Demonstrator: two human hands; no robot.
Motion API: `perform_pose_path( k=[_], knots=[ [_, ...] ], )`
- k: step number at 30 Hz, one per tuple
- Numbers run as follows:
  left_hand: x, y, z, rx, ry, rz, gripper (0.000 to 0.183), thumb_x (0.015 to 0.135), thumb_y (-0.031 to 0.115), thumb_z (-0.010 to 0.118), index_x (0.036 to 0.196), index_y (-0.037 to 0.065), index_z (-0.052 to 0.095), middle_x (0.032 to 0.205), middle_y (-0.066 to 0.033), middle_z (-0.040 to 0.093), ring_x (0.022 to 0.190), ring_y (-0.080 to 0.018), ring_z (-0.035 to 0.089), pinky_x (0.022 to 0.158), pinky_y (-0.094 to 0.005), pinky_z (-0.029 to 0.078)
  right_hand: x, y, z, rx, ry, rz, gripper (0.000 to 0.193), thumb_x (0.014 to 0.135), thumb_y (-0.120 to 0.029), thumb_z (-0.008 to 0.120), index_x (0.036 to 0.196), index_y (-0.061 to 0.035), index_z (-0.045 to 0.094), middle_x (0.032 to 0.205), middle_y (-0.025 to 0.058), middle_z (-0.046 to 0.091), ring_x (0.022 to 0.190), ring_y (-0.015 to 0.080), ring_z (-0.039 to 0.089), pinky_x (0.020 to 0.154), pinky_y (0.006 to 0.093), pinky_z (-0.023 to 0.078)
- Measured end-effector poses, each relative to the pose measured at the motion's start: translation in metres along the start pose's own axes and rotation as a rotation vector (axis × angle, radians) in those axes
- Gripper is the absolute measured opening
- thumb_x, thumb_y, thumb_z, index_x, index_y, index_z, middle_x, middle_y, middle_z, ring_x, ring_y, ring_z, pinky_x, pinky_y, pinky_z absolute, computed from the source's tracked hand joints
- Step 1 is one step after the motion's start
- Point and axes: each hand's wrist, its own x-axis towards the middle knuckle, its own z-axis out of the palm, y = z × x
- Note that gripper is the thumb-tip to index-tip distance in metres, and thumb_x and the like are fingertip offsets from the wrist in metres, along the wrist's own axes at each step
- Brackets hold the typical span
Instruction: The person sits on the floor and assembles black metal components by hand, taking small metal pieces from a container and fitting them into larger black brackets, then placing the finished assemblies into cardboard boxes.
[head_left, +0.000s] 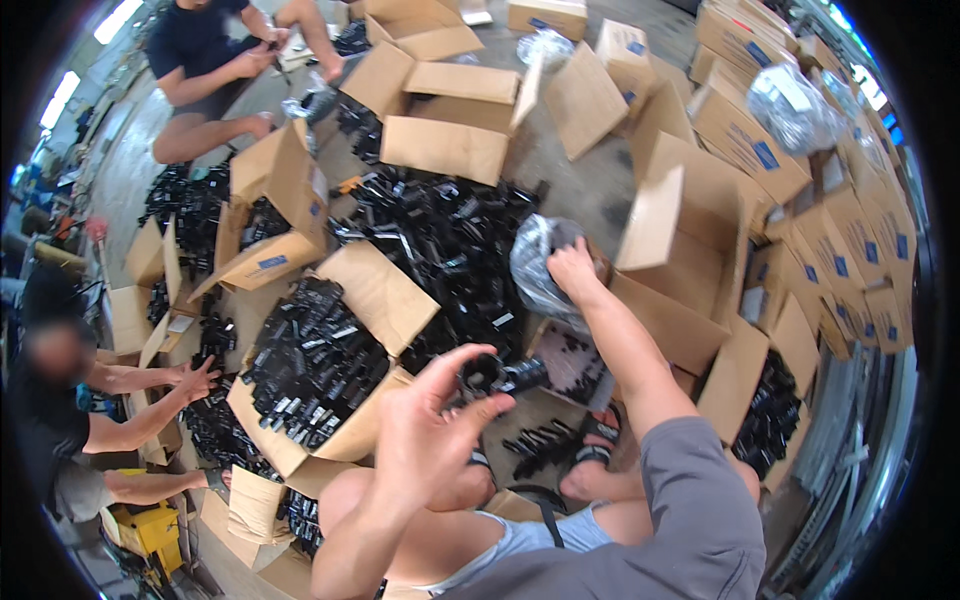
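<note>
Between open cartons, floor work: left hand raised, thumb and forefinger pinching a black tubular fitting clear of the heap of black parts. Right hand at the mouth of a clear plastic bag; fingertips hidden, so cannot tell whether that grip is spread or closed on something. Judgement: pinch the fitting lightly by its ring, leaving the tube end free; draw right fingers out straight, without snagging the film.
</note>
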Motion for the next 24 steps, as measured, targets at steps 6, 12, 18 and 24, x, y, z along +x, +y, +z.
perform_pose_path(
  k=[6,12,18,24],
  knots=[
    [0.008,0.021,-0.009,0.166,-0.045,0.015,0.045,0.082,-0.002,0.081,0.124,0.004,0.068,0.107,-0.0067,0.074,0.094,-0.0086,0.068,0.082,-0.0285,0.057,0.004,-0.001,0.04,-0.039,-0.326,0.098,0.03,0.097,-0.019,0.053,0.096,-0.0192,0.083,0.099,0.0047,0.079,0.099,0.0238,0.074,0.117,0.0562,0.025],
    [0.011,0.015,-0.011,0.199,0.004,0.031,0.045,0.083,0.013,0.083,0.125,0.009,0.068,0.095,-0.0081,0.075,0.072,-0.014,0.066,0.065,-0.0303,0.052,0.006,-0.009,0.031,-0.054,-0.339,0.015,0.03,0.097,-0.017,0.052,0.1,-0.0171,0.082,0.106,0.0065,0.078,0.104,0.0244,0.073,0.116,0.0581,0.025],
    [0.008,0.022,-0.009,0.222,0.005,0.067,0.045,0.086,0.012,0.082,0.127,0.008,0.066,0.086,-0.0024,0.075,0.063,-0.0027,0.059,0.051,-0.0239,0.049,0.002,-0.004,0.035,0.024,-0.312,0.047,0.026,0.094,-0.016,0.055,0.106,-0.0082,0.075,0.108,0.0118,0.077,0.107,0.0283,0.071,0.111,0.0558,0.034],
    [0.005,0.025,-0.01,0.147,0.086,0.057,0.045,0.084,0.012,0.083,0.126,0.008,0.068,0.09,-0.0062,0.076,0.067,-0.0062,0.061,0.06,-0.0274,0.051,0.007,-0.012,0.019,0.038,-0.332,0.004,0.026,0.094,-0.02,0.054,0.107,-0.0133,0.076,0.109,0.0106,0.077,0.108,0.0265,0.072,0.104,0.0511,0.041]
  ],
)
